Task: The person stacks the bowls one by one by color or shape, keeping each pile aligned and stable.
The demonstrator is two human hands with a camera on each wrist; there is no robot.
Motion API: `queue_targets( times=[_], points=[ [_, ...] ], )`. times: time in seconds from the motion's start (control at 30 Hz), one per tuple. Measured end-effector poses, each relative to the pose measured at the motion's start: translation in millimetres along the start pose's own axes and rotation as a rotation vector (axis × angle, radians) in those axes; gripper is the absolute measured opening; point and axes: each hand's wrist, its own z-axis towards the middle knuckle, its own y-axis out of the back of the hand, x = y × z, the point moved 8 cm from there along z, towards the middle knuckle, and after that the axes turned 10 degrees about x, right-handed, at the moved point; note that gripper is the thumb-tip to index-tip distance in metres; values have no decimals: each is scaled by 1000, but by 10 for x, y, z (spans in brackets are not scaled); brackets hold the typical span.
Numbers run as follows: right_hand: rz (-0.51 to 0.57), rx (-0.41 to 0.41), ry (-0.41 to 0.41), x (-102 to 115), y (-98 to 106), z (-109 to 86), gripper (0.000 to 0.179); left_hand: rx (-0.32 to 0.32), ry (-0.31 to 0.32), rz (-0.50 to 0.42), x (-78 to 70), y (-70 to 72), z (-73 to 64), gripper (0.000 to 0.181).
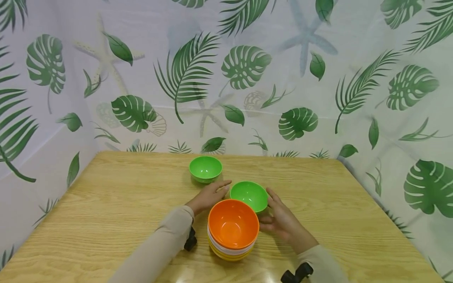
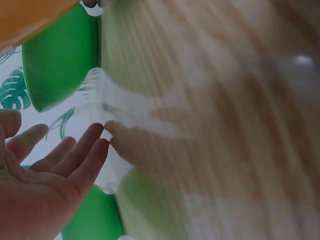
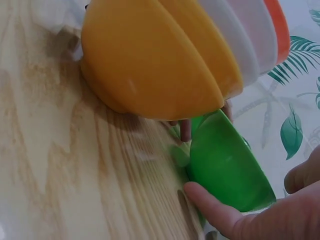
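A stack of nested bowls stands near me, an orange bowl (image 1: 233,224) on top, with white bowls (image 3: 250,40) and yellow bowls (image 3: 150,65) under it. Just behind the stack, a green bowl (image 1: 249,194) stands upright on the table. My right hand (image 1: 284,224) is at that bowl's right side, fingers extended along its rim and lower wall. To its left, my left hand (image 1: 209,195) reaches forward with straight fingers and holds nothing; in the left wrist view a gap shows between its fingertips and the green bowl. Another green bowl (image 1: 205,169) stands farther back.
The wooden table (image 1: 116,204) has a glossy surface that mirrors the hand and bowls. Behind it hangs a white leaf-print cloth (image 1: 198,129), which also runs along both sides. Dark straps with cameras (image 1: 297,273) sit on the wrists.
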Motion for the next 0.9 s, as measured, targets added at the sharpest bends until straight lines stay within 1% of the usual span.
queue_targets(
  times=[0.07,0.17,0.27,0.4,0.5,0.57,0.67,0.73,0.83,0.9],
  points=[
    [-5,-6,7,-19,-2,12,57,21,-19,-13,-14,-33,4,45],
    [10,-20,17,-40,0,18,57,48,-68,-30,-42,-74,8,45],
    [45,-40,23,-48,4,1,58,75,-90,-53,-39,-104,14,45],
    [69,-95,37,-47,24,-10,56,107,-81,-62,-12,-130,12,48],
    [63,-146,68,-33,39,-13,53,125,-79,-62,-11,-135,5,50],
    [46,-169,89,-17,36,-20,51,125,-72,-59,0,-122,-2,51],
    [35,-172,116,17,13,-29,50,115,-50,-72,19,-88,-10,51],
    [27,-171,121,34,-1,-35,48,108,-52,-82,13,-69,-18,51],
    [11,-163,138,75,-15,-41,45,102,-74,-112,-41,-48,-35,52],
    [-16,-152,165,127,-29,-43,44,84,-102,-121,-101,-22,-48,53]
  ],
)
